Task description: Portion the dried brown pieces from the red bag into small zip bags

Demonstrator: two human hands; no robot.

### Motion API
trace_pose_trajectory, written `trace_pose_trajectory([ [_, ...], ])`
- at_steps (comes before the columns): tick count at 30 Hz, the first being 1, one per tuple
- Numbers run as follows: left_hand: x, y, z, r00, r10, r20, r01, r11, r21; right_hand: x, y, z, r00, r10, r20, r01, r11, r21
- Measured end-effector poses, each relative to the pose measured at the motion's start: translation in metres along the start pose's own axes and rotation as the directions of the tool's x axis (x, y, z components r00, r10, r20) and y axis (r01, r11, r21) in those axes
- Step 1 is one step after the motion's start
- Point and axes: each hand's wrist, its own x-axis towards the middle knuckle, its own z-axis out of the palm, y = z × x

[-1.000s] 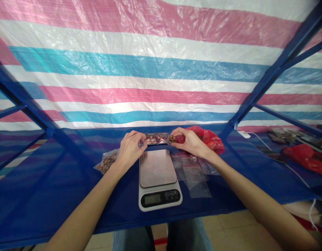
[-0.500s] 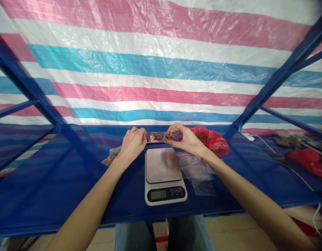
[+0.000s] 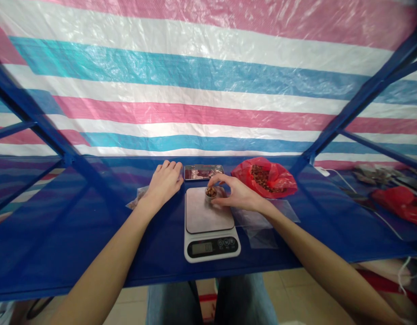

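My right hand (image 3: pixel 236 193) grips a small clear cup (image 3: pixel 208 197) between thumb and fingers. Brown pellets (image 3: pixel 211 191) fill it. The cup is at the far part of the metal plate of a white kitchen scale (image 3: pixel 212 253), whose display seems to read 0.0; whether it touches the plate I cannot tell. Left of the scale, my left hand (image 3: pixel 166 181) is low over the blue table with its fingers curled. What those fingers hold, if anything, is hidden. Partly behind the left wrist lies a clear bag of brown bits (image 3: pixel 139 197).
A phone (image 3: pixel 203 172) showing a picture lies behind the scale. To its right sits an open red plastic bag (image 3: pixel 282 180) of brown pellets. Flat clear zip bags (image 3: pixel 260 234) lie right of the scale. Blue metal posts (image 3: pixel 347 104) stand at both sides before a striped sheet (image 3: pixel 194 108).
My right hand has brought the cup of pellets from beside the phone toward me, over the scale's plate. My left hand has drawn slightly left, away from the phone.
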Motion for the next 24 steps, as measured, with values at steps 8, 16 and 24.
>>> trace_pose_trajectory([
  [8,0.001,-0.018,0.003,0.995,-0.088,0.040,0.087,0.995,0.042,-0.013,0.002,-0.012,0.974,-0.126,-0.187,0.128,0.992,0.000],
  [16,0.002,-0.022,0.010,0.986,-0.123,0.112,0.119,0.992,0.045,-0.053,0.009,0.000,0.860,-0.249,-0.444,0.157,0.960,-0.233],
  [24,0.001,-0.024,0.013,0.981,-0.161,0.105,0.155,0.986,0.066,-0.026,0.034,-0.017,0.781,-0.140,-0.609,0.057,0.986,-0.154],
])
